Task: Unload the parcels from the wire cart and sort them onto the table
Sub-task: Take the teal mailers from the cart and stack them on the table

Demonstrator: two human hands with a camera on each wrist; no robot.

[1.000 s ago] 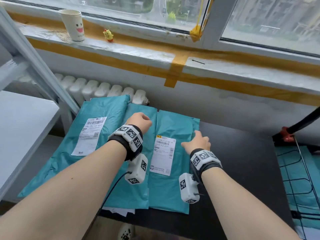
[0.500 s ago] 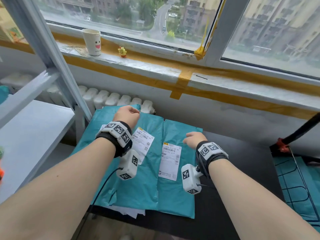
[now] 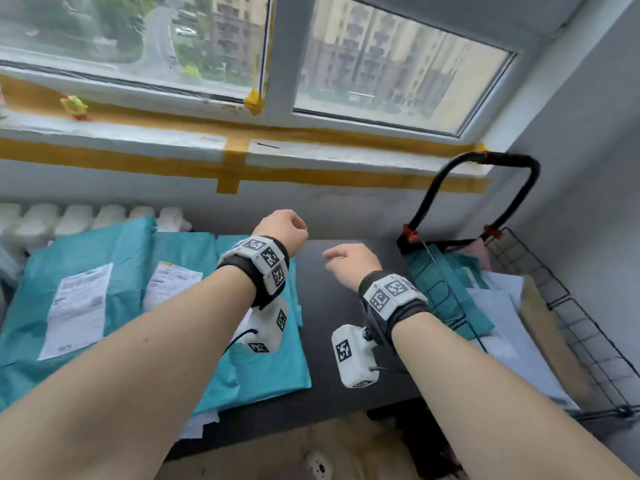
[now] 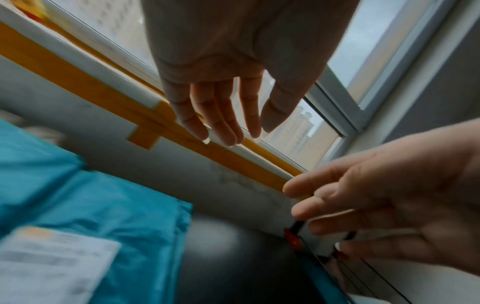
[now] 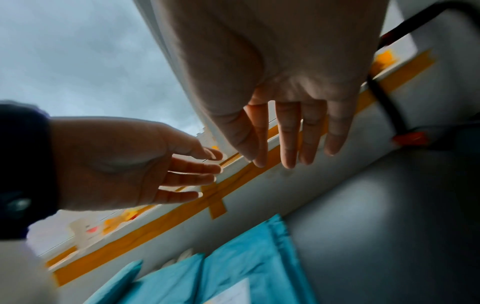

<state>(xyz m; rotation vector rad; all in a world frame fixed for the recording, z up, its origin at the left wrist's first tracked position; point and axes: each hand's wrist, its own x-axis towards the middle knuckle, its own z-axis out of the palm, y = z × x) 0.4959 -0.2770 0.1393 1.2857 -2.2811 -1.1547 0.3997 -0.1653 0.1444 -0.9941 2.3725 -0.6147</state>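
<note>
Both hands are in the air above the bench (image 3: 346,375), holding nothing. Left hand (image 3: 282,228) is over the right edge of the teal parcels (image 3: 86,244). Right hand (image 3: 349,263) is over bare dark benchtop, between the parcels and the cart (image 3: 568,306).

Wrist views: left fingers (image 4: 221,115) extended and relaxed, close together, thumb slightly apart, touching nothing. Right fingers (image 5: 288,133) also straight, slightly spread, palm empty. In the head view both hands look loosely curled, seen from the back.

Parcels on bench: three teal mailer bags side by side on the left half, white labels (image 3: 78,310) face up on at least two. They overlap at the edges; the leftmost runs past the frame. White paper sticks out under their near edge.

Cart stands just right of the bench: black wire basket, black loop handle (image 3: 485,157) with red clips. Still loaded: a teal bag (image 3: 446,296) leaning against the near-left wire wall, white flat packets (image 3: 502,306) beside it, something brown cardboard-like further right, a bit of pink at the back.

Background: window sill with yellow tape (image 3: 235,161), small yellow toy (image 3: 74,105) on the sill at left, radiator (image 3: 86,216) behind the parcels.
</note>
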